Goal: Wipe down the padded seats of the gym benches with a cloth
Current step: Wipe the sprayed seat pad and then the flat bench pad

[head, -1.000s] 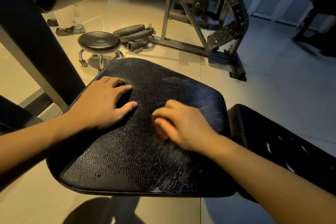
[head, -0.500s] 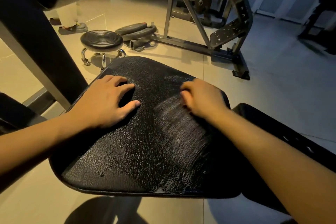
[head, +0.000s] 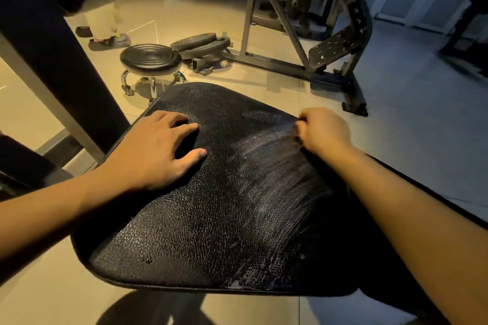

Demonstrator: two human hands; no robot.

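Two hands: both rest on the padded seat (head: 211, 219), well apart, one at each side of its far half.
Left hand (head: 155, 148): palm down, with the fingers straight and a little spread and the thumb out toward the middle. It presses flat on the seat's left part, near the left edge.
Right hand (head: 326, 129): knuckles up and fingers curled under, at the seat's far right edge. Whatever the fingers grip is hidden beneath them, so I cannot tell whether a cloth is there.
Seat: black, cracked vinyl, with its wide end toward the camera and its narrower end away. The right forearm crosses its right side.
Streaks (head: 274, 166): a pale, smeared band runs from just under the right hand toward the near right corner. The left part of the seat looks darker.
Round stool (head: 150, 57): black ribbed top on chrome legs. It stands on the tiled floor (head: 396, 119) just beyond the seat's far end.
Weight plates (head: 200, 43): stacked flat on the floor behind the stool, beside the base of the machine frame (head: 277, 60).
Footplate (head: 335, 47): perforated and tilted, on the frame's right side.
Shoes (head: 108, 41): another person's feet, far left.
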